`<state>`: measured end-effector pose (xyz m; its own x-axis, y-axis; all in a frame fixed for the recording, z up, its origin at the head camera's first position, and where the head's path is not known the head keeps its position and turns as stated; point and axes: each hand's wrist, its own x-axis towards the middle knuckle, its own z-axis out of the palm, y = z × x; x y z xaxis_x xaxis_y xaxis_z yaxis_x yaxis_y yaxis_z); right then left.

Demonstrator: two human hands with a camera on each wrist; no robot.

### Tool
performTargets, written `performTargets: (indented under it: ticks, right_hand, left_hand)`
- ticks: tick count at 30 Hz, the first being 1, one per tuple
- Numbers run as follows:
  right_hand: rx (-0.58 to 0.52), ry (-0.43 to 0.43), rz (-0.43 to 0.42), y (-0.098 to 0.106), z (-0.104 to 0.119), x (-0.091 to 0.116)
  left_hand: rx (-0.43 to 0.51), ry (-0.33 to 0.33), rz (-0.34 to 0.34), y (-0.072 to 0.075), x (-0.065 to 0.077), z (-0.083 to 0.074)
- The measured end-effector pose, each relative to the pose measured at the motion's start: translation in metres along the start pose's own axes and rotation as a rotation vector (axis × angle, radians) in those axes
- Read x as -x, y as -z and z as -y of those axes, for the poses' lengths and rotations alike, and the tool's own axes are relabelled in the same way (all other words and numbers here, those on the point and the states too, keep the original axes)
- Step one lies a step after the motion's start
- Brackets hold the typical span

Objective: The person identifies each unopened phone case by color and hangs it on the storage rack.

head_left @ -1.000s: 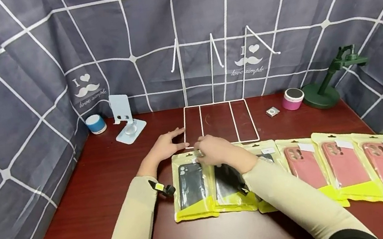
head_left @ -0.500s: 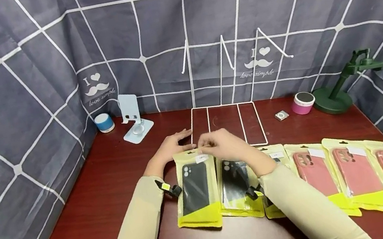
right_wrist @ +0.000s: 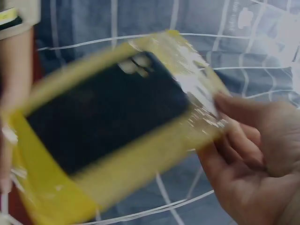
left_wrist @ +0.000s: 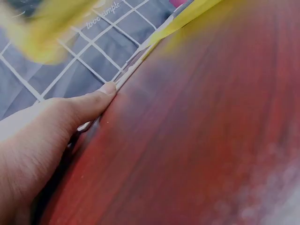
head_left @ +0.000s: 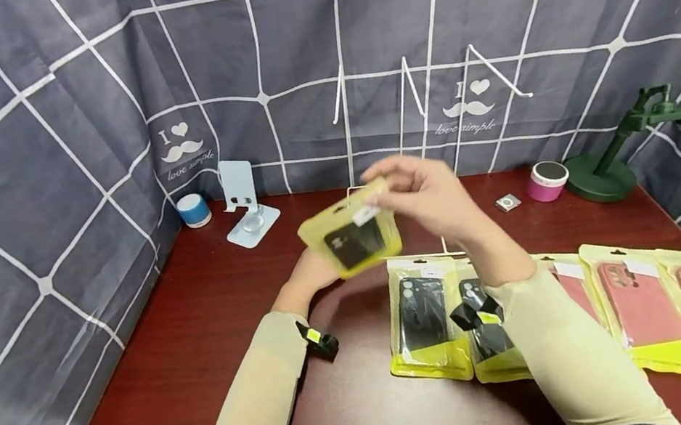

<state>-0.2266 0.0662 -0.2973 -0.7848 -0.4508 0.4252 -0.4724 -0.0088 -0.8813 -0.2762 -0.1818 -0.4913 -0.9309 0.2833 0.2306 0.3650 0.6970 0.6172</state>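
A black phone case in a clear and yellow zip bag [head_left: 349, 237] hangs tilted in the air, gripped at its labelled top end by my right hand [head_left: 427, 196]. In the right wrist view, thumb and fingers pinch that end of the bag [right_wrist: 108, 112]. My left hand [head_left: 311, 270] is low by the white wire rack [head_left: 444, 245], partly hidden behind the raised bag. From the left wrist, its thumb [left_wrist: 91, 105] lies straight against a thin pale wire at the table; the other fingers are hidden. Two more bagged black cases [head_left: 422, 314] lie on the table below.
Several bagged pink phone cases [head_left: 645, 306] lie at the right. Three white prongs [head_left: 494, 72] stick out from the rack's upright wires. Behind stand a blue phone stand [head_left: 242, 198], a blue cylinder [head_left: 193, 211], a pink cylinder [head_left: 547, 181] and a green stand [head_left: 602, 173].
My right hand has lifted the leftmost bagged black case off the table, up and toward the rack, tilting it. My left hand stays near the rack's base. The head view has shifted slightly.
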Motion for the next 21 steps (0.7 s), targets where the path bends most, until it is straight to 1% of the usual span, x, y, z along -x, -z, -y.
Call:
performTargets:
  ticks: [1, 3, 5, 7, 9, 12, 16, 19, 21]
  right_hand:
    - [-0.028, 0.023, -0.070, 0.002, 0.004, -0.006]
    - [-0.050, 0.061, -0.206, 0.004, 0.013, -0.018]
    - [-0.059, 0.086, -0.301, 0.004, 0.021, -0.030]
    - [-0.026, 0.086, -0.360, 0.004, 0.028, -0.041]
    - [0.018, 0.062, -0.396, 0.004, 0.032, -0.049]
    - [0.085, 0.015, -0.423, 0.004, 0.033, -0.059]
    - [0.147, -0.024, -0.453, 0.004, 0.026, -0.064]
    - [0.170, -0.024, -0.476, 0.003, 0.021, -0.065]
    - [0.174, -0.010, -0.495, 0.001, 0.018, -0.066]
  left_hand:
    - [-0.043, 0.004, 0.000, -0.002, -0.002, 0.000]
    - [-0.153, 0.021, 0.038, -0.002, -0.006, -0.002]
    - [-0.169, 0.004, 0.063, -0.001, -0.008, -0.004]
    - [-0.159, 0.009, 0.070, 0.000, -0.008, -0.004]
    - [-0.140, 0.009, 0.063, 0.001, -0.009, -0.004]
    - [-0.127, 0.008, 0.059, 0.002, -0.010, -0.005]
    - [-0.159, 0.016, 0.094, 0.002, -0.009, -0.006]
    - [-0.172, 0.030, 0.117, 0.002, -0.008, -0.007]
    - [-0.170, 0.040, 0.117, 0.002, -0.007, -0.008]
